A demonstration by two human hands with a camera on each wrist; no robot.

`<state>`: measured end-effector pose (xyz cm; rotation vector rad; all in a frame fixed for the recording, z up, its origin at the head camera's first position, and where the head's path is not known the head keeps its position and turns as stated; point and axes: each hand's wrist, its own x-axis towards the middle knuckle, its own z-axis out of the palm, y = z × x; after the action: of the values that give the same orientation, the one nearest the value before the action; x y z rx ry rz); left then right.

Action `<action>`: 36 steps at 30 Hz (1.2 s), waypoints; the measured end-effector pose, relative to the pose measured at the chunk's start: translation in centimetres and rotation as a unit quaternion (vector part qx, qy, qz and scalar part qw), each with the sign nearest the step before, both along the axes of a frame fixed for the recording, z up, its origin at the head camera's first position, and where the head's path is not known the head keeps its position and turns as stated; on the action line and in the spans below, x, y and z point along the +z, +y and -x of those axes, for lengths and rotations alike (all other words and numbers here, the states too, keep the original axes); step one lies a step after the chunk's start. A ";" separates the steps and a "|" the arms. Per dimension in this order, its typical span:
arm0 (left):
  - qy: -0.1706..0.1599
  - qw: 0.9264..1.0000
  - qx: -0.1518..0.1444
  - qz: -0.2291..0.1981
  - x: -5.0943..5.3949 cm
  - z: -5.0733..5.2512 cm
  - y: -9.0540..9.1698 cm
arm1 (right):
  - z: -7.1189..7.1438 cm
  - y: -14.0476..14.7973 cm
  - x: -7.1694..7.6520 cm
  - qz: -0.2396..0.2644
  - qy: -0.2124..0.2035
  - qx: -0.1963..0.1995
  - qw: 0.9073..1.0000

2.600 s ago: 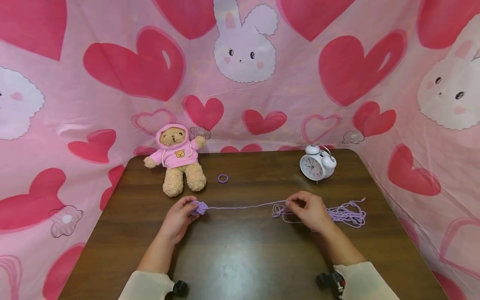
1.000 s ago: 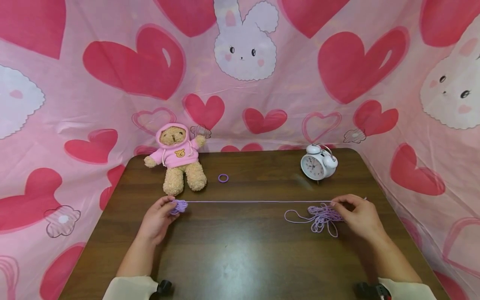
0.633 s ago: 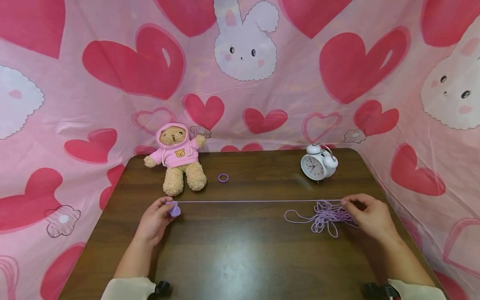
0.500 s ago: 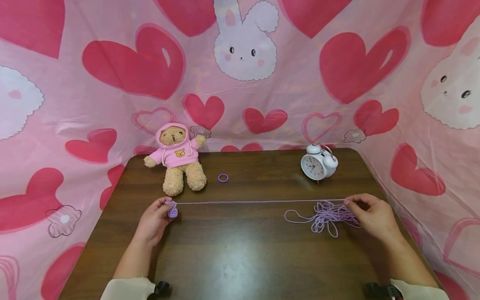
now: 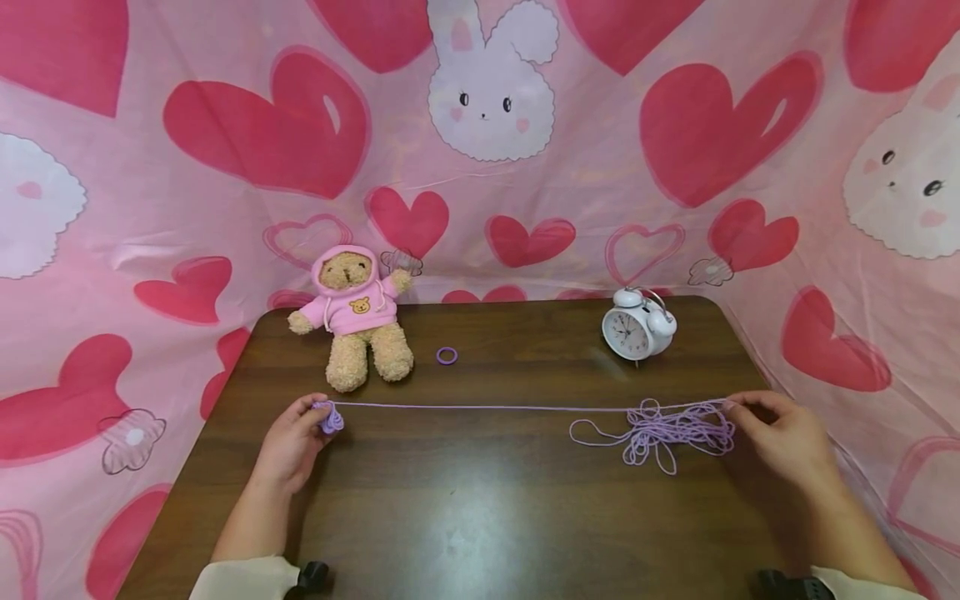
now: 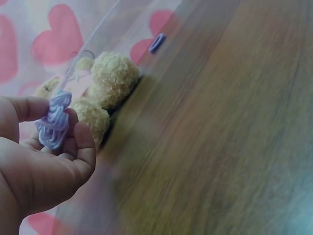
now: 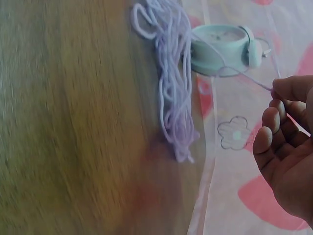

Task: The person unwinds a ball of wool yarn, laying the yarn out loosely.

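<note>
two pinching grips face each other, well apart. the left hand point(image 5: 288, 450) holds a small wound bundle of lilac yarn point(image 5: 332, 418) between thumb and fingers, the little finger curled loosely below it, as the left wrist view shows. the right hand point(image 5: 791, 437) has its thumb and forefinger closed on a thin strand point(image 5: 487, 407), the other fingers bent beneath. that strand runs nearly straight from the bundle to the right fingertips, passing over a loose heap point(image 5: 678, 432) of the same yarn, which lies in tangled loops on the brown wooden table point(image 5: 465, 508), just beside the right hand. past the left hand, a teddy bear point(image 5: 362, 312) in a pink hoodie sits at the far left, and a purple ring point(image 5: 447, 357) lies flat near its feet. on the other side, beyond the heap, i see a white alarm clock point(image 5: 633, 329), its face turned a little leftward. behind everything hangs a pink cloth point(image 5: 480, 200) printed with red hearts and white rabbits. a cream sleeve point(image 5: 243, 579) covers the left forearm.
</note>
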<state>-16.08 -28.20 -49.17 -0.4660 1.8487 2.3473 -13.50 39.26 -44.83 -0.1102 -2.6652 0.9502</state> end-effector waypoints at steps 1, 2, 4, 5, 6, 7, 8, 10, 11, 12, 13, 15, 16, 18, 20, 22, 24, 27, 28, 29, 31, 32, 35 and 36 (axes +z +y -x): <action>0.001 1.000 0.001 0.000 0.1 -0.1 -0.1 | -0.1 0.2 0.0 0.006 -0.002 -0.003 1.000; 0.000 1.000 0.001 -0.001 0.1 -0.1 -0.3 | -0.1 0.5 -0.1 0.010 -0.005 -0.005 1.000; 0.002 1.000 0.003 -0.005 0.2 -0.2 -0.5 | -0.2 1.0 -0.2 0.010 -0.004 -0.010 1.000; 0.004 1.000 0.005 -0.006 0.3 -0.3 -0.6 | -0.2 1.2 -0.2 0.007 -0.004 -0.012 1.000; 0.004 1.000 0.006 -0.007 0.3 -0.3 -0.8 | -0.2 1.4 -0.3 0.003 -0.003 -0.013 1.000; 0.004 1.000 0.008 -0.008 0.4 -0.4 -0.9 | -0.2 1.6 -0.4 -0.001 -0.003 -0.014 1.000; 0.003 1.000 0.009 -0.008 0.4 -0.4 -1.1 | -0.2 1.8 -0.4 -0.003 -0.005 -0.014 1.000; -0.003 1.000 0.009 -0.006 0.5 -0.5 -1.4 | -0.2 2.1 -0.5 -0.005 -0.014 -0.019 1.000; -0.003 1.000 0.009 -0.006 0.5 -0.5 -1.5 | -0.3 2.3 -0.5 -0.007 -0.019 -0.022 1.000; -0.004 1.000 0.008 -0.007 0.6 -0.6 -1.6 | -0.3 2.4 -0.6 -0.007 -0.023 -0.023 0.999; -0.002 1.000 0.010 -0.010 0.6 -0.6 -1.7 | -0.3 2.5 -0.7 -0.009 -0.025 -0.025 0.999; -0.002 1.000 0.011 -0.013 0.6 -0.6 -1.8 | -0.4 2.8 -0.9 -0.009 -0.028 -0.029 0.999; 0.001 1.000 0.012 -0.016 0.6 -0.7 -1.9 | -0.4 2.9 -1.0 -0.008 -0.027 -0.029 0.999; 0.002 1.000 0.014 -0.019 0.6 -0.7 -2.1 | -0.4 3.2 -1.2 -0.009 -0.025 -0.029 0.999; 0.000 1.000 0.016 -0.021 0.6 -0.8 -2.3 | -0.5 3.5 -1.3 -0.009 -0.026 -0.030 0.999; 0.000 1.000 0.020 -0.024 0.7 -0.8 -2.5 | -0.4 3.8 -1.5 -0.014 -0.026 -0.029 0.999; -0.002 0.999 0.022 -0.025 0.7 -0.8 -2.6 | -0.3 4.1 -1.7 -0.021 -0.026 -0.026 0.999; -0.006 0.999 0.023 -0.024 0.7 -0.9 -2.8 | -0.3 4.5 -2.1 -0.027 -0.032 -0.022 0.999; -0.007 0.999 0.022 -0.024 0.7 -0.9 -2.8 | -0.2 4.5 -2.3 -0.026 -0.037 -0.022 0.999; -0.009 0.999 0.021 -0.024 0.7 -0.9 -2.8 | -0.2 4.6 -2.4 -0.024 -0.042 -0.020 0.999; -0.011 0.999 0.019 -0.024 0.7 -0.9 -2.8 | -0.2 4.6 -2.8 -0.027 -0.052 -0.019 0.998; -0.012 0.999 0.018 -0.024 0.7 -1.0 -2.8 | -0.1 4.5 -2.9 -0.030 -0.058 -0.019 0.998; -0.016 0.999 0.017 -0.025 0.6 -1.0 -2.7 | 0.0 4.3 -3.5 -0.053 -0.072 -0.012 0.996; -0.016 0.999 0.017 -0.025 0.6 -1.0 -2.7 | 0.0 4.3 -3.6 -0.064 -0.077 -0.010 0.995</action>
<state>-15.04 -30.88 -48.59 -0.5299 1.7772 2.3874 -13.54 43.52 -48.45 -0.1879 -2.8525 0.7920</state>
